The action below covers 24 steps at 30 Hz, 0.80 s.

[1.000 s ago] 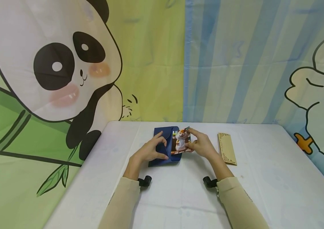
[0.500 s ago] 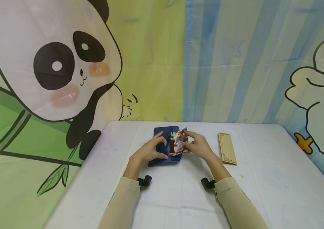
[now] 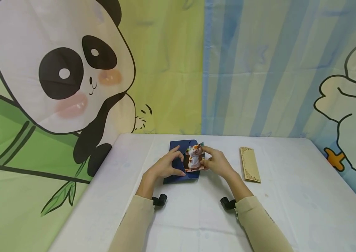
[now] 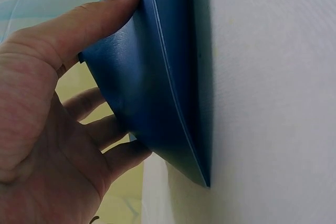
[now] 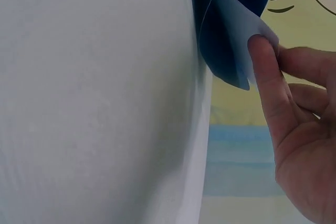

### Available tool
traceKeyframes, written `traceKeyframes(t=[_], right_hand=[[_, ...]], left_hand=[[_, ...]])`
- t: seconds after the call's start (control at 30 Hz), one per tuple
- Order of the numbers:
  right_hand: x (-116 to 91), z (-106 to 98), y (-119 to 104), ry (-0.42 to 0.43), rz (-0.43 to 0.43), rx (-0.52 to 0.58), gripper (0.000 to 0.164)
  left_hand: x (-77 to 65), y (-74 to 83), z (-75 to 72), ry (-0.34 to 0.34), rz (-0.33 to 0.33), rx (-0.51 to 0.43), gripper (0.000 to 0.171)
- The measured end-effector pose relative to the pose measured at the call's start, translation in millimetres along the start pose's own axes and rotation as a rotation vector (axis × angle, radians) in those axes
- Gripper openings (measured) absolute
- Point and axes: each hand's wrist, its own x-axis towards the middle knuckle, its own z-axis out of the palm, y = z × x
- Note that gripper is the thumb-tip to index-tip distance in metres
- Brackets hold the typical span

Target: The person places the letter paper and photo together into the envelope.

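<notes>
A dark blue envelope (image 3: 181, 179) lies at the far middle of the table, its near side lifted in the left wrist view. My left hand (image 3: 163, 165) grips that blue side, thumb on one face and fingers on the other. Between thumb and fingers of my right hand (image 3: 219, 162) is a photo (image 3: 194, 160) of a white and orange cartoon animal. The photo's left part goes into the envelope's opening, while its right part sticks out. From the right wrist, only the photo's pale back (image 5: 244, 32) shows, beside the curved blue flap (image 5: 223, 51).
A gold patterned paper packet (image 3: 250, 164) lies to the right of my right hand. White cloth covers the table (image 3: 197, 224). Behind the table hangs a curtain (image 3: 237, 70) with a panda print. Black mounts (image 3: 228, 203) sit at both wrists.
My right hand has moved a little left with the photo, and less of the photo shows outside the envelope. The left hand keeps its hold almost in place.
</notes>
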Motion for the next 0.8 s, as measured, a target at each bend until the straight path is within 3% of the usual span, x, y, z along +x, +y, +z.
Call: traceKeyframes(t=[0.3,0.8], right_hand=[[0.9,8.1,1.6,-0.068,-0.035,0.069,0.074],[2.9,15.5,1.1,-0.141,-0.09,0.001,0.075]], left_hand=[[1.9,0.4,0.9,0.002,0.002,-0.002,0.046],[0.5,0.7,0.3,-0.002,-0.002,0.007,0.05]])
